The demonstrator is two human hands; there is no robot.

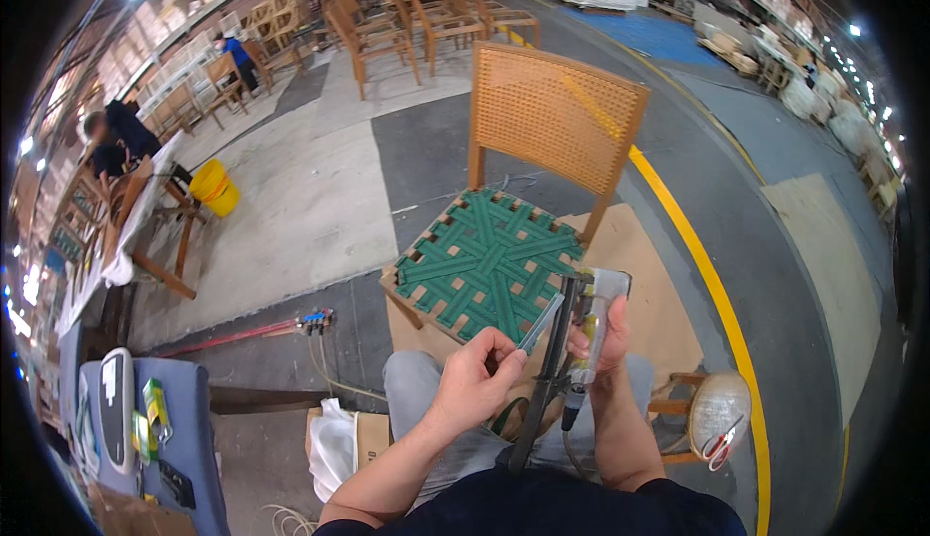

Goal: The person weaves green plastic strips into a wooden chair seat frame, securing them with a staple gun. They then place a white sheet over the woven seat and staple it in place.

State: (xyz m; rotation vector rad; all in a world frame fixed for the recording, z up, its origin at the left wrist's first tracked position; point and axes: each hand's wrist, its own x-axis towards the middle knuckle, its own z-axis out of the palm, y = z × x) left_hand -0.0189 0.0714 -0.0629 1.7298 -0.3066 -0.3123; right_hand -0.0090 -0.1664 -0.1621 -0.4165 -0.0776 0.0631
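My left hand (477, 379) pinches a thin, silvery strip of staples (542, 321) between thumb and fingers. The strip slants up toward the black magazine of the staple gun (555, 342); whether they touch I cannot tell. My right hand (610, 338) is wrapped round the gun's handle, and an air hose runs from its lower end. Just beyond both hands stands a wooden chair (479, 154) with a woven backrest. Green webbing (492, 255) is interlaced across its seat frame, with gaps between the bands. The gun covers part of the seat's near right corner.
On the right is a round stool (715, 402) with red-handled scissors (720, 447) on it. A blue-grey padded surface (194, 458) at left carries small boxes. An air-hose manifold (316, 321) lies on the floor. A yellow bucket (214, 187), chairs (426, 22) and people working are farther off.
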